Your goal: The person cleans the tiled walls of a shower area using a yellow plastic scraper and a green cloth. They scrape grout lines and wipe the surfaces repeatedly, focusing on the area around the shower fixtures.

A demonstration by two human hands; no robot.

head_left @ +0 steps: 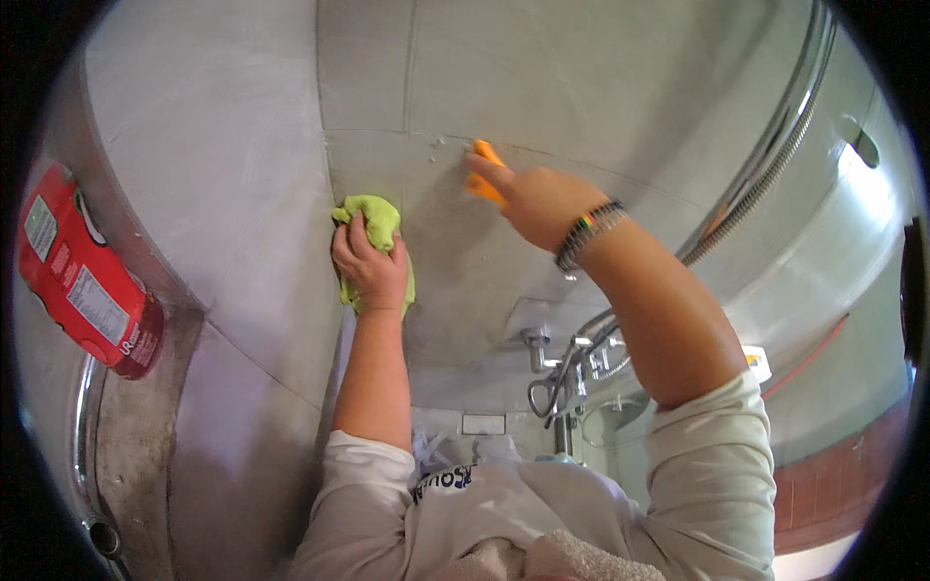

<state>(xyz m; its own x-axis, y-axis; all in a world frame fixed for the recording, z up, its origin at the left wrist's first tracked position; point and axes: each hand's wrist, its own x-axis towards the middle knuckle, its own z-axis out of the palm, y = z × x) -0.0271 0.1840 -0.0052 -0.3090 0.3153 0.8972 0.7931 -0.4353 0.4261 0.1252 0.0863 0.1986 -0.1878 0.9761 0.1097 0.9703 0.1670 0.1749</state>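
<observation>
My left hand (371, 269) presses a yellow-green cloth (376, 221) against the tiled wall, close to the inner corner. Its fingers are closed over the bunched fabric. To the right and higher up, my right hand (545, 205) grips an orange hand tool (484, 190), held by the wall just below a horizontal tile joint. The working end of this tool cannot be made out. Small whitish flakes (438, 145) cling to the wall beside the joint, left of the tool. A beaded bracelet (589, 234) circles my right wrist.
A red bottle (92, 281) stands on a ledge at the left, above a chrome pipe (85, 426). Below my right forearm, a chrome mixer tap (572, 368) juts from the wall. A shower rail with a metal hose (765, 174) runs along the right.
</observation>
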